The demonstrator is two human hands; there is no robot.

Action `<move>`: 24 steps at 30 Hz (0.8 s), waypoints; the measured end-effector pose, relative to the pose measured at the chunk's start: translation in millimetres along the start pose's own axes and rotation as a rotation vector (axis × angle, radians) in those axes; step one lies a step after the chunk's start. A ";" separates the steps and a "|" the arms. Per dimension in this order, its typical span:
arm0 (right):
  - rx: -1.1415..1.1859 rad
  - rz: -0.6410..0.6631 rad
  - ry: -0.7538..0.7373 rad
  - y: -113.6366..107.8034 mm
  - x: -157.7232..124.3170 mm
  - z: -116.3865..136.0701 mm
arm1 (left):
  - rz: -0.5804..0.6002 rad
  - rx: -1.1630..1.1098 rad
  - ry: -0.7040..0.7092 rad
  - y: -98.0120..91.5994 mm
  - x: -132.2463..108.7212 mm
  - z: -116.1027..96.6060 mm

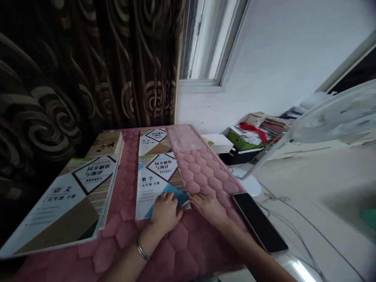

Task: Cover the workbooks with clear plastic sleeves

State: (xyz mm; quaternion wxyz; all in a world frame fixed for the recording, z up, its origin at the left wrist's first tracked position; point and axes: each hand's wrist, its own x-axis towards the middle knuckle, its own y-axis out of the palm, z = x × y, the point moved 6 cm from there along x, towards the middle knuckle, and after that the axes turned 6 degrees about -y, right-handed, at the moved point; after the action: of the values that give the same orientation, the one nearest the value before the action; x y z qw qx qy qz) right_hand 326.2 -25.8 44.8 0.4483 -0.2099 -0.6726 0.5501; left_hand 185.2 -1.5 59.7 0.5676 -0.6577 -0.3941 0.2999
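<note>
A blue and white maths workbook (pixel 158 176) lies on the pink quilted table cover (pixel 132 243). My left hand (pixel 166 211), with a silver bangle at the wrist, rests on the lower right part of its front, fingers lying on the cover. At the same book's lower right corner, which looks slightly raised, my right hand (pixel 207 209) closes its fingertips on the edge; the thumb is hidden. Just behind is a similar workbook (pixel 151 141), partly covered by the maths one. To the left sits a pile topped by a large Chinese-language workbook (pixel 67 199).
A black phone (pixel 260 223) lies at the table's right edge. Brown-covered books (pixel 104 143) are at the back left, before a patterned curtain (pixel 126 62). A white fan (pixel 331 117) stands right, with cables on the floor, near a green box (pixel 245 141) of papers.
</note>
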 end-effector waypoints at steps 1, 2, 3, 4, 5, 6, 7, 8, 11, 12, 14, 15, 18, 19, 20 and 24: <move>0.006 -0.006 -0.005 -0.6 0.1 0.0 | -0.001 -0.009 0.010 0.7 1.1 -2.4; 0.012 -0.012 -0.007 -0.9 0.0 -0.3 | 0.001 -0.022 0.018 2.0 2.6 -4.6; 0.017 -0.020 -0.003 -1.3 -0.1 -0.7 | 0.002 -0.039 0.021 3.5 4.4 -6.3; 0.023 -0.028 0.007 -1.6 -0.4 -1.5 | 0.000 -0.060 0.022 5.1 6.2 -7.5; 0.031 -0.039 0.025 -2.1 -0.9 -2.4 | -0.007 -0.084 0.018 6.3 8.1 -7.9; 0.045 -0.053 0.045 -2.9 -1.4 -3.2 | -0.021 -0.110 0.013 7.2 9.7 -7.5; 0.065 -0.069 0.068 -3.9 -1.9 -3.7 | -0.038 -0.138 0.011 7.5 11.1 -6.6; 0.093 -0.088 0.094 -5.1 -2.3 -4.0 | -0.054 -0.165 0.010 7.7 12.2 -5.3; 0.198 -0.138 0.165 -7.6 -2.1 -2.9 | -0.071 -0.243 0.000 8.8 14.6 0.5; 0.228 -0.151 0.189 -7.7 -1.4 -2.5 | -0.072 -0.274 -0.008 9.2 15.3 2.8; 0.258 -0.173 0.228 -7.2 0.9 -1.6 | -0.080 -0.348 -0.033 10.3 16.7 7.3; 0.258 -0.180 0.239 -6.8 2.4 -1.2 | -0.087 -0.385 -0.045 10.8 17.4 9.3; 0.234 -0.183 0.230 -6.2 8.1 0.7 | -0.104 -0.448 -0.065 13.0 19.0 13.0; 0.227 -0.176 0.217 -6.2 10.0 1.5 | -0.106 -0.452 -0.065 13.8 19.3 13.4; 0.222 -0.171 0.202 -6.5 11.6 2.2 | -0.107 -0.452 -0.064 14.5 19.4 13.6; 0.222 -0.168 0.179 -7.9 14.7 2.7 | -0.117 -0.450 -0.067 16.2 18.7 13.8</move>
State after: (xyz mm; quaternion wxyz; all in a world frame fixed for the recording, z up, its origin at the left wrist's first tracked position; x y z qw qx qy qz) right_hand 318.1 -18.3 57.6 0.5713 -0.1501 -0.5803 0.5607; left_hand 186.0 20.9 42.4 0.4099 -0.7333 -0.5070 0.1929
